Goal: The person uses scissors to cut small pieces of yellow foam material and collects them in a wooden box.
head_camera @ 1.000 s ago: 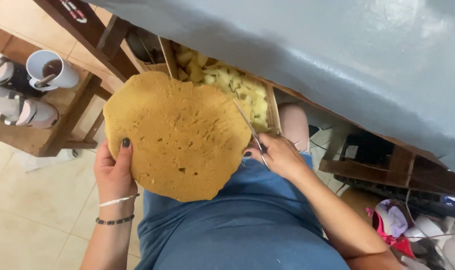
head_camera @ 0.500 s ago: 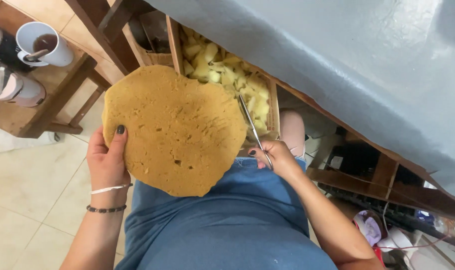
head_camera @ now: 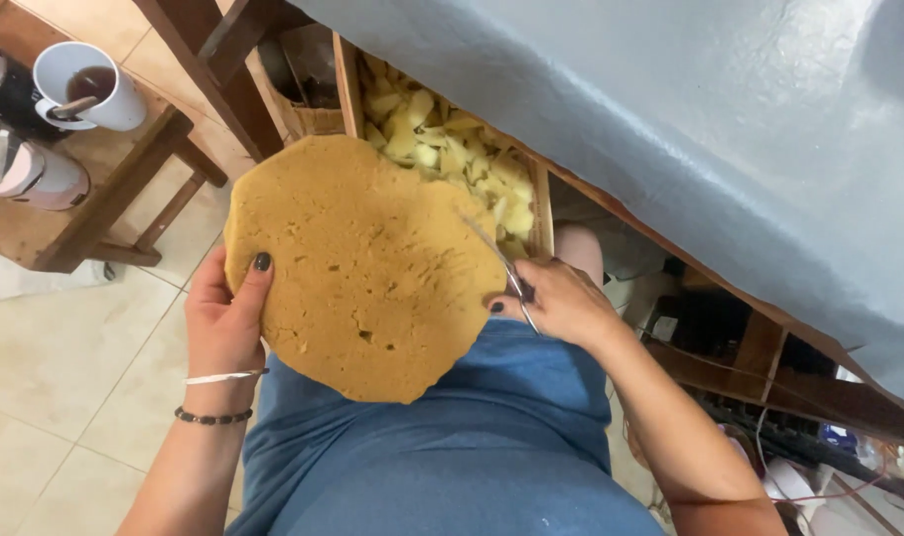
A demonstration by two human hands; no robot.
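While I watch, left hand grips flatbread edge, thumb on top | right hand closed on scissors, blades at right rim, pointing away.

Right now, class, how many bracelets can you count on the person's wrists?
2, both on the left wrist: a thin white band nearer the hand, a dark beaded bracelet below it. The right wrist shows none.

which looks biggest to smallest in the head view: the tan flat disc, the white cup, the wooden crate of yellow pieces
1. tan flat disc, though it is nearest the camera
2. wooden crate, partly hidden behind the disc and under the table
3. white cup
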